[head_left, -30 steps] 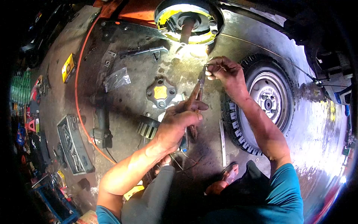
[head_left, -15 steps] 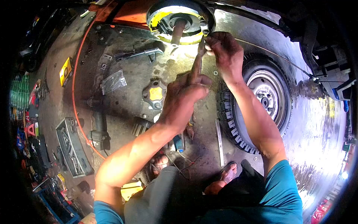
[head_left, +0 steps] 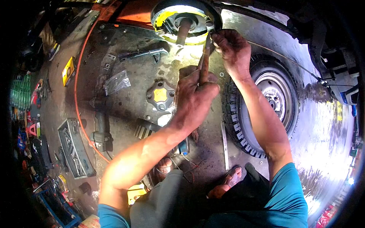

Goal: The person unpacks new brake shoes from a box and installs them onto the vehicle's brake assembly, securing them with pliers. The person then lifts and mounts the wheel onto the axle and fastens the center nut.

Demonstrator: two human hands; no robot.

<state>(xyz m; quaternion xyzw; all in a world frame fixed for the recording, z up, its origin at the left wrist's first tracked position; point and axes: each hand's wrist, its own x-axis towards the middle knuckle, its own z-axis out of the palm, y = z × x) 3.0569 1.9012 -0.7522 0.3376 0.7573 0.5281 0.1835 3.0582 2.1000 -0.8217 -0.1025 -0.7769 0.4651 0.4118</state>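
Observation:
My left hand (head_left: 197, 95) is wrapped round the handles of worn, rust-brown pliers (head_left: 204, 62). Their jaws point up to the lower right edge of a brake assembly (head_left: 164, 35) with yellow brake shoes and a hub shaft (head_left: 183, 30) standing out of its middle. Close by the jaws is my right hand (head_left: 232, 47), its fingers pinched together at the assembly's edge. What those fingertips hold, if anything, is too small and too hidden to make out.
A wheel with a chunky tyre (head_left: 232, 125) lies to the right. On the floor are a hub cap (head_left: 160, 95), a plastic bag (head_left: 117, 83), a cordless power tool (head_left: 102, 131) and a tool tray (head_left: 89, 169). An orange hose (head_left: 77, 83) runs down the left side.
My left hand has shifted slightly right, and the pliers have turned so that both handles show. My right hand stays at the brake assembly's edge, still pinched.

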